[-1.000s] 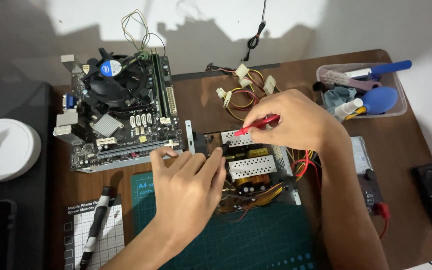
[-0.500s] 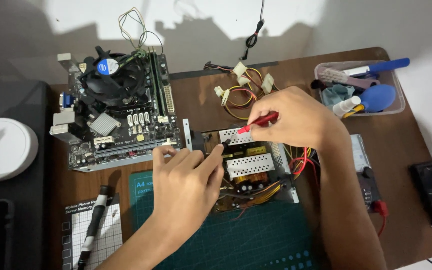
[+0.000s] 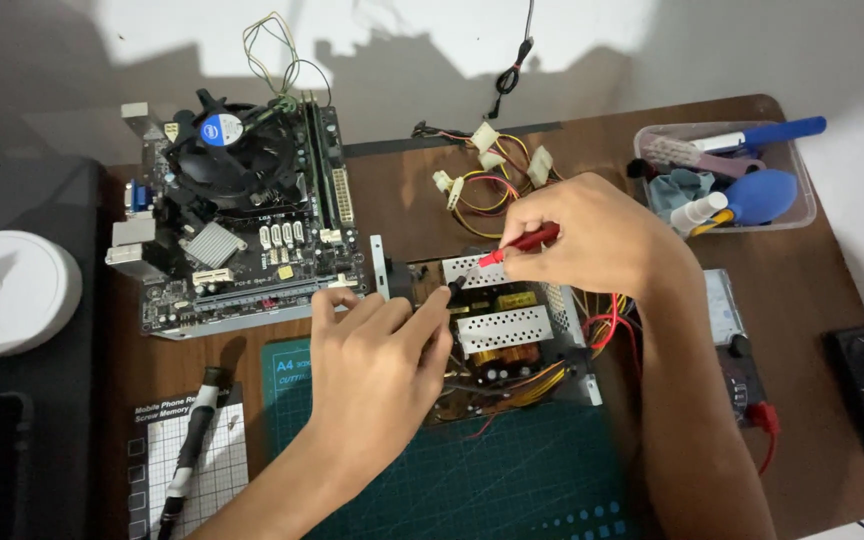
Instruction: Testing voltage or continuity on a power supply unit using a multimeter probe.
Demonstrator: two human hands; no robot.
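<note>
The brown worktop (image 3: 812, 300) carries a motherboard (image 3: 242, 230) at the left and an opened power supply board (image 3: 502, 330) at the middle, partly on a green cutting mat (image 3: 512, 480). Probing here goes best with both tips held steady on single contacts, clear of the neighbouring heat sinks. The right hand (image 3: 592, 235) reaches in from the right, fingers clamped on a red probe (image 3: 517, 243) angled down-left. The left hand (image 3: 377, 375) pinches a black probe (image 3: 449, 287), its tip on the board.
</note>
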